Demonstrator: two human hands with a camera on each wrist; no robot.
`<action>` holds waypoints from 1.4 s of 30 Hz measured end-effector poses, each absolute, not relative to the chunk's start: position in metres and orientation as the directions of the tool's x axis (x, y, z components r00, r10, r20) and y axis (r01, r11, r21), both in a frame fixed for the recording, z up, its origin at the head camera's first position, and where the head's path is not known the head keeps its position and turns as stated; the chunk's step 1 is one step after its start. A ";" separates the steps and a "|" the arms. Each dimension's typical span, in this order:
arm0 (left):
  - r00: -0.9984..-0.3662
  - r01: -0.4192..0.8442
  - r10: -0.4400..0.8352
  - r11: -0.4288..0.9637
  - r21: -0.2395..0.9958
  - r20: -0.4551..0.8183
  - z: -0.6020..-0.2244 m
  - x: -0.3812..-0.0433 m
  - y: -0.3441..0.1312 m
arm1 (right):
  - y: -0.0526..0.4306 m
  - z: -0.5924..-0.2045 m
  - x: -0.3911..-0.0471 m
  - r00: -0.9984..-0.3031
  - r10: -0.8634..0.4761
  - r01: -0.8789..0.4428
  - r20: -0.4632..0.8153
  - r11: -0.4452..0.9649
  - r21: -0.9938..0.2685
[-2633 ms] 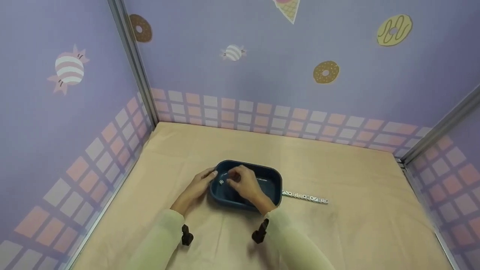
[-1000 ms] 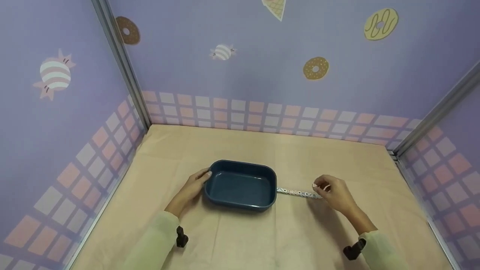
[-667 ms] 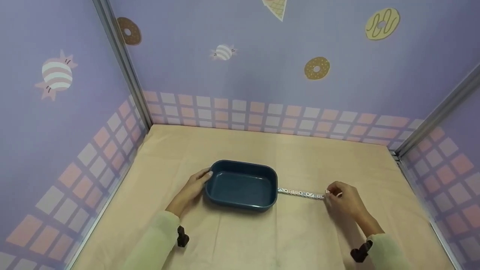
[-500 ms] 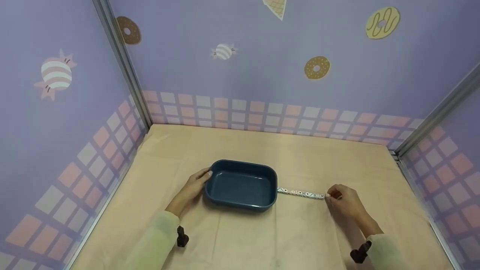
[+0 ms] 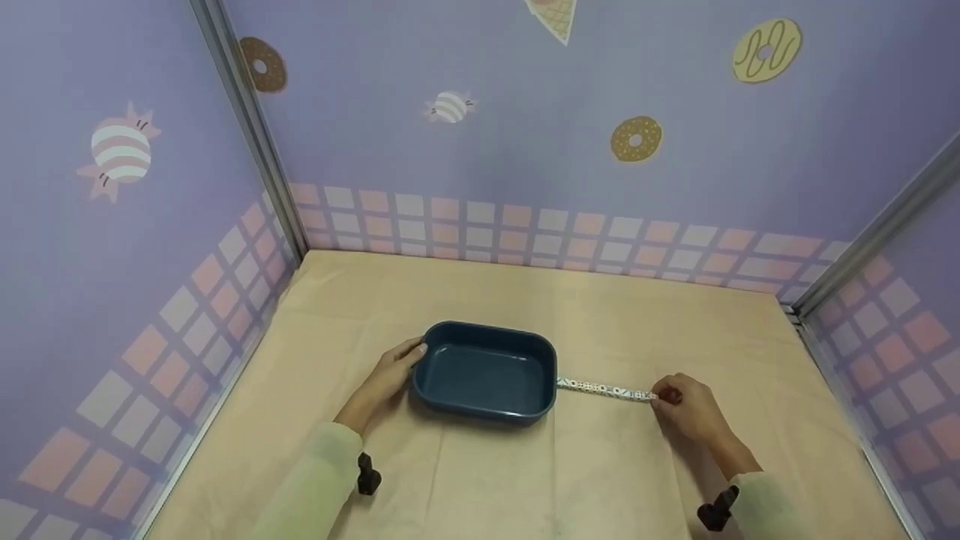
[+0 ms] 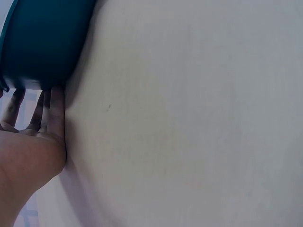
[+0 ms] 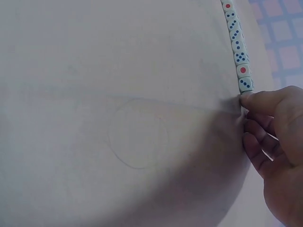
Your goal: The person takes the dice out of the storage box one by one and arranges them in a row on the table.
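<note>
A dark blue rectangular baking dish (image 5: pixel 484 379) stands on the cloth-covered table. My left hand (image 5: pixel 384 382) holds its left side, the thumb at the rim and the fingers against the outer wall; the left wrist view shows these fingers fairly straight under the dish (image 6: pixel 47 42). To the right of the dish runs a straight row of white dice (image 5: pixel 600 389) with red and blue pips. At the row's right end my right hand (image 5: pixel 694 409) pinches a die between thumb and fingers. In the right wrist view the thumb mostly hides that die (image 7: pixel 246 94), against the row's last visible die (image 7: pixel 245 84).
Beige cloth (image 5: pixel 480 487) with creases covers the table. Purple walls (image 5: pixel 525 150) printed with sweets and pink and white squares enclose it at the back, left and right. Metal posts (image 5: pixel 251 120) stand in the corners.
The right hand has gone from inside the dish to the row's right end, carrying a die and lowering it there. The die seen in the dish earlier is gone from it. The left hand stays put.
</note>
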State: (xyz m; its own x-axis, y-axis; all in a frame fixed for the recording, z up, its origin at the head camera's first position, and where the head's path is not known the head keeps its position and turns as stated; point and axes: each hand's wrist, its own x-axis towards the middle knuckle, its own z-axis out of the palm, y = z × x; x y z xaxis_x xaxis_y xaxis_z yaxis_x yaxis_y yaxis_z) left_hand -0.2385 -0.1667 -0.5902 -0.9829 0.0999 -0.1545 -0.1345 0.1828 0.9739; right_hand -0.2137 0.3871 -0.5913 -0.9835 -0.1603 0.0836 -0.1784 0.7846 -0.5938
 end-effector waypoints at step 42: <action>-0.978 -0.116 0.154 0.168 0.979 -0.142 -0.593 -0.238 -0.172 | 0.381 -0.601 -0.205 -0.995 -0.085 -0.103 0.059 0.750 -0.654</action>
State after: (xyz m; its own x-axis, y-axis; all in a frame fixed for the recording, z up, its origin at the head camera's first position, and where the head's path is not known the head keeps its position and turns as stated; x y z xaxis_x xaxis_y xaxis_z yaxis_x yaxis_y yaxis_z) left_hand -0.2384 -0.1720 -0.5932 -0.9778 0.1538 -0.1424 -0.1161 0.1681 0.9789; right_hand -0.2050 0.3811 -0.6006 -0.9947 -0.0846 0.0591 -0.1026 0.7496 -0.6538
